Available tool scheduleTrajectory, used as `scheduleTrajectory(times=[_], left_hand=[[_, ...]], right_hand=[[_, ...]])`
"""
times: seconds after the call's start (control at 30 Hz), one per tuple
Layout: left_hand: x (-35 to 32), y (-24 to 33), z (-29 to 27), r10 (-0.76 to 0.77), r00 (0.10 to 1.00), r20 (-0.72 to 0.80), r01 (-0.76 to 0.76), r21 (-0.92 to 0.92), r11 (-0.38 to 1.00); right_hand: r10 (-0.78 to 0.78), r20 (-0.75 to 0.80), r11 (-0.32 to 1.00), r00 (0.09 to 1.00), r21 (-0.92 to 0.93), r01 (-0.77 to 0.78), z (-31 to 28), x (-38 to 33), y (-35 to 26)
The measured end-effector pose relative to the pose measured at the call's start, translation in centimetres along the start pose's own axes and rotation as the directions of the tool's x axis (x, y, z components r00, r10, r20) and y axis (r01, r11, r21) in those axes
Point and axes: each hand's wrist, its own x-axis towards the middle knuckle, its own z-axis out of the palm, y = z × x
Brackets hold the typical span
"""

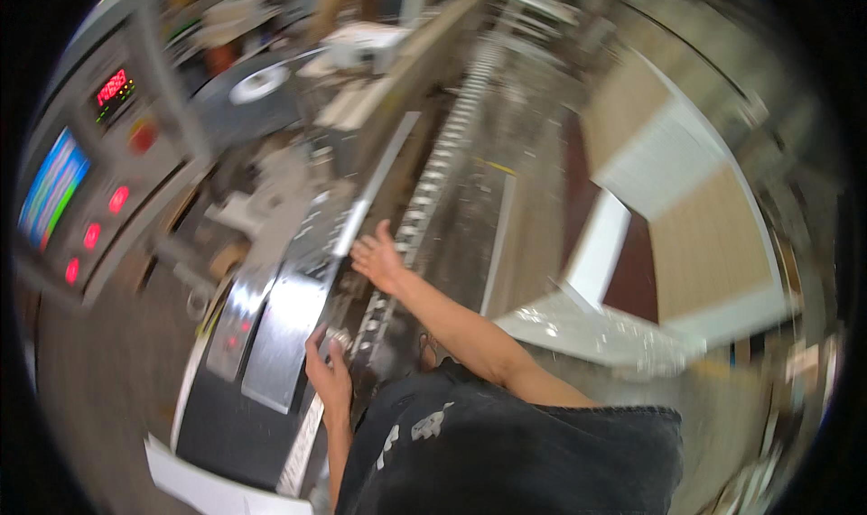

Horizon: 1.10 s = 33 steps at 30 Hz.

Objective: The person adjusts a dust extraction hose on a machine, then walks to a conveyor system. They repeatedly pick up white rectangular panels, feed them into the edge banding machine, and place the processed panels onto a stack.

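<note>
My right hand [377, 260] reaches over the machine's edge, fingers spread, with nothing in it. It is beside a long narrow pale strip [381, 176] that lies along the machine, and close to the row of rollers [444, 149]. Nearer to me, my left hand [329, 376] is by the bright metal plate [287, 330], its thumb and fingers apart. A small shiny round part [339, 336] is at the left thumb tip; blur hides whether the hand touches it.
At the left stands a control panel [126, 154] with a screen and red lit buttons. A dark disc [244, 100] with a white centre sits behind the metal plate. Stacked boards [713, 235] stand at the right, partly wrapped in clear film [587, 339]. A white curved edge [208, 488] is at lower left.
</note>
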Motion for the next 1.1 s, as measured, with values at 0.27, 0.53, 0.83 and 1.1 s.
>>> scheduleTrajectory(times=[0.27,0.53,0.83,1.1], left_hand=[[-1.8,2.3,5.9,0.140,0.880,0.454,-0.169,0.023,0.985],[-5.9,4.9,23.8,0.116,0.726,0.677,-0.080,-0.084,0.993],[-11.8,4.2,49.5,-0.280,0.427,0.860,0.229,0.197,0.953],[-15.3,3.0,55.2,-0.342,0.426,0.838,0.279,0.238,0.930]], right_hand=[[-0.370,0.022,0.551,0.929,-0.800,0.238,-11.3,-16.4,-2.9],[-0.600,-0.555,0.710,0.576,-0.701,0.065,-29.7,-32.7,-6.5],[-0.379,-0.781,0.917,0.496,-0.388,0.089,-42.4,-37.9,-8.8],[-0.389,-0.627,0.889,0.675,-0.448,0.096,-44.2,-37.4,-7.3]])
